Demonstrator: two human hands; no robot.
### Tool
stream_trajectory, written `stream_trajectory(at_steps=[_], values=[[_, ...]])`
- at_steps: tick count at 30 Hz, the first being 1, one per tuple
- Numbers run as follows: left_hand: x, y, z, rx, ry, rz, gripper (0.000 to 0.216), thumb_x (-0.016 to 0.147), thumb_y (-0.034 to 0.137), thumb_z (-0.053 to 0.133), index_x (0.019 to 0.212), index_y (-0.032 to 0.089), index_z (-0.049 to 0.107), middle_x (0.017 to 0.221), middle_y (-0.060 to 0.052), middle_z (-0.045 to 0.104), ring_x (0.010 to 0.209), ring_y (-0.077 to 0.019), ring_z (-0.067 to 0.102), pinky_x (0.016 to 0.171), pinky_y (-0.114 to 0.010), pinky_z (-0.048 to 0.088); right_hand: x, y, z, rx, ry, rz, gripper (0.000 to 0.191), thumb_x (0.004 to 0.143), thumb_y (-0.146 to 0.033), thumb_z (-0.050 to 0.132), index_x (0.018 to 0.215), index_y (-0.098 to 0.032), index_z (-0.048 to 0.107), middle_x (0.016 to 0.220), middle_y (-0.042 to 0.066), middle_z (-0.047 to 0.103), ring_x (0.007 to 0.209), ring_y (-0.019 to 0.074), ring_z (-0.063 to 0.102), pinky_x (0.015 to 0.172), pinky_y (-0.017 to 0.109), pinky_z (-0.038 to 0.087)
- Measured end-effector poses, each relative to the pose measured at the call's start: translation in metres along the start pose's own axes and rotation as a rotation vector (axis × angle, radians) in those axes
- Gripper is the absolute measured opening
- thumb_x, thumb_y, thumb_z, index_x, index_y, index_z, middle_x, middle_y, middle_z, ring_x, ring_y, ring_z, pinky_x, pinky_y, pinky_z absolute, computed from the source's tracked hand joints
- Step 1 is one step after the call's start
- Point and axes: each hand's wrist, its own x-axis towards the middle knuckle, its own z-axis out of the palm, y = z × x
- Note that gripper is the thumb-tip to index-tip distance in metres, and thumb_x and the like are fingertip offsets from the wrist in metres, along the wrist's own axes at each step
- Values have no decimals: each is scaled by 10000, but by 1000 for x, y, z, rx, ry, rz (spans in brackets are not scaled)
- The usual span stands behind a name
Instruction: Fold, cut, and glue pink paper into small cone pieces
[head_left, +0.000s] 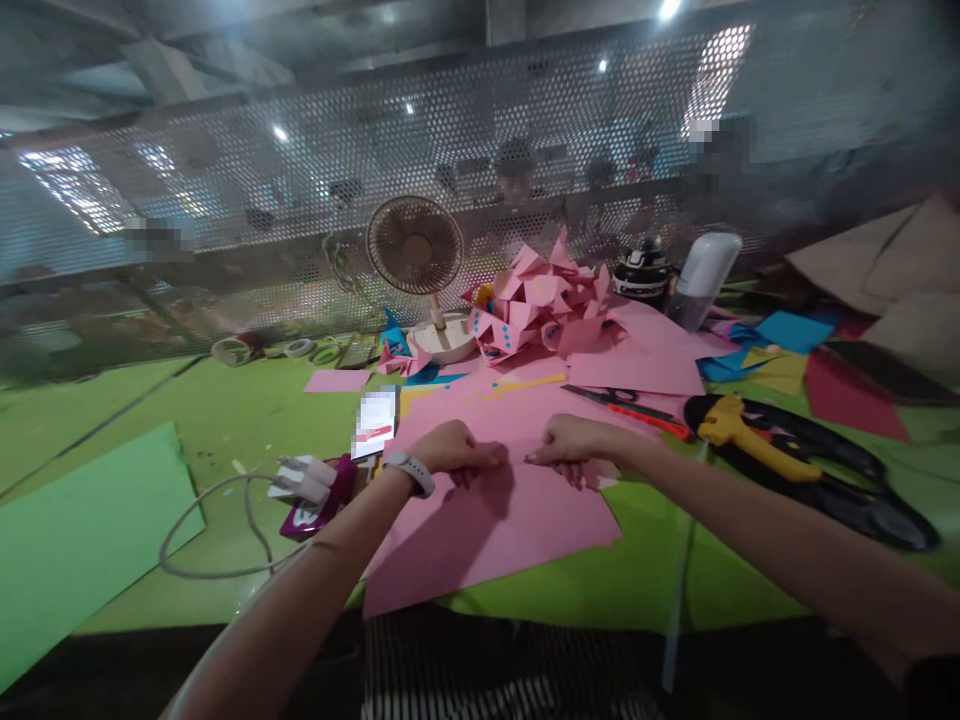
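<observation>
My left hand (450,450), with a pale watch on its wrist, rests over a pink paper sheet (495,550) with its fingers curled and pinching at the paper. Facing it a short gap away, my right hand (574,445) has its fingers folded in and the thumb pressed down at the paper. The two hands meet the paper along roughly one line. My fingers hide the exact edge between them. More pink sheets lie beneath and behind. A phone (374,425) with a lit screen lies just beyond my left hand.
Behind stand a small fan (415,250), a heap of folded pink paper shapes (544,295) and a bottle (705,280). To the right lie scissors (626,400) and a yellow glue gun (757,440). Corded white plugs (304,482) and a green sheet (97,540) are leftward.
</observation>
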Motion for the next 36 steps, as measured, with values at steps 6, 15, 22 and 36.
stream_trajectory(at_steps=[6,15,22,36], values=[[7,-11,-5,-28,-44,-87,495,544,621,684,497,136,594,463,-52,594,449,-157,551,498,-290,439,-5,-4,0,28,-24,14,455,731,-524,625,510,-152,485,348,15,553,311,140,546,311,211,433],[-15,-48,-25,-27,-24,-217,533,536,668,665,453,152,555,444,-42,575,421,-146,522,511,-300,435,1,5,-2,-4,-29,-5,466,698,-567,628,524,-159,487,371,6,563,330,147,560,322,228,436],[-33,-64,-35,60,34,-233,556,555,701,615,436,161,563,432,-42,564,411,-143,476,506,-276,367,0,3,-5,-80,-12,33,482,694,-592,616,533,-150,511,396,9,579,370,142,580,380,223,453],[-24,-76,-41,101,-3,-180,574,540,744,581,435,180,573,445,-45,568,442,-151,460,515,-255,329,-51,45,-47,-203,142,152,380,720,-451,649,536,-127,575,416,-4,573,346,63,470,368,166,323]])
